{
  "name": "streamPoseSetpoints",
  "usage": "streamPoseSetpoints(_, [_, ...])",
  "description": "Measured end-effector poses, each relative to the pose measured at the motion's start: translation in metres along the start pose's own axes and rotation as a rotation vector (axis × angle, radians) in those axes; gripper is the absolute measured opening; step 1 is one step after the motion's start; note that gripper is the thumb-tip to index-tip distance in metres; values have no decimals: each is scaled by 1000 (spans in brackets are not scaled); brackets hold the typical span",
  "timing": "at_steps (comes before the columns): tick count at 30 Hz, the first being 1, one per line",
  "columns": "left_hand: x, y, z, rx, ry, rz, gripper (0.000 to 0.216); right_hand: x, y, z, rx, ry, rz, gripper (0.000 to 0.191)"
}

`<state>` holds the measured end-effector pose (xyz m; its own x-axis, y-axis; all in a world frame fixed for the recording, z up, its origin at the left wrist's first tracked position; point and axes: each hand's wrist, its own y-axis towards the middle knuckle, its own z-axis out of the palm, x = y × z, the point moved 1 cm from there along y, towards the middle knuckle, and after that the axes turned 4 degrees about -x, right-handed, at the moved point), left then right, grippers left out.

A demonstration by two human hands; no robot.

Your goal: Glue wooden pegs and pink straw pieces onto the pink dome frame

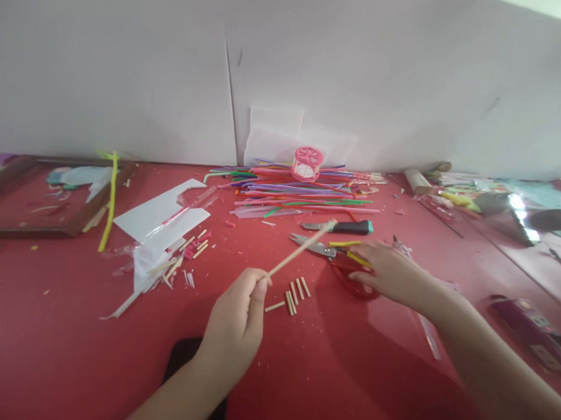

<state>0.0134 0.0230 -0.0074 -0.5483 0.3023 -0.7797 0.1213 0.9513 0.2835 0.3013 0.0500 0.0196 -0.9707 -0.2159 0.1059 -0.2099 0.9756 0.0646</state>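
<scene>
My left hand (237, 317) pinches a thin wooden stick (301, 252) between thumb and fingers, its free end tilted up and away to the right. Over the yellow handles of a pair of pliers (328, 250) lies my right hand (385, 269), its fingers apart and touching the handles. Red loop handles (352, 286) show beneath that hand, partly hidden. Between the hands, several short cut stick pieces (295, 295) lie on the red table (291, 373). A utility knife (350, 227) with a black grip rests just beyond the pliers.
Colourful pipe cleaners (300, 195) are piled near the wall, with a small pink round frame (307, 164) on top. White card (162, 213) and scraps lie left. A dark phone-like slab (183, 352) is partly under my left forearm. A purple case (528, 329) sits right.
</scene>
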Motion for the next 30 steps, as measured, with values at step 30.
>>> streamPoseSetpoints(30, [-6, -10, 6, 208, 404, 396, 23, 93, -20, 5, -468, 370, -460, 19])
